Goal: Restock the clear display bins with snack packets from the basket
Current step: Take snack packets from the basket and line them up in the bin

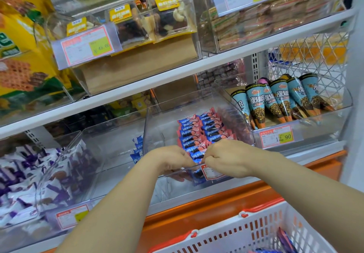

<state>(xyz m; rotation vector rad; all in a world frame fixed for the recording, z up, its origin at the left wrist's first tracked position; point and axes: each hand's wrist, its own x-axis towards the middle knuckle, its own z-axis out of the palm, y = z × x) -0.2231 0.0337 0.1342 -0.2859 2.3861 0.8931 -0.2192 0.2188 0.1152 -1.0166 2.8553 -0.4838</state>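
Setting: shop shelving with white shelf boards [177, 71] and rows of clear plastic display bins.
Middle bin: clear plastic bin [155, 126] on the lower shelf, holding two neat rows of pink-and-blue snack packets [199, 132].
Left hand [169, 157]: forearm reaching up from below, fingers curled down over the bin's front lip, pinching the nearest packet in the row.
Right hand [226, 158]: knuckles up, fingers curled tight at the same front packets, touching the left hand's fingertips.
Basket: white slotted plastic basket [246, 231] with red clips at lower right, a few blue packets inside.
Neighbours: purple-and-white packets [29, 174] in the left bin; blue cone-shaped snacks [275, 99] in the right bin.
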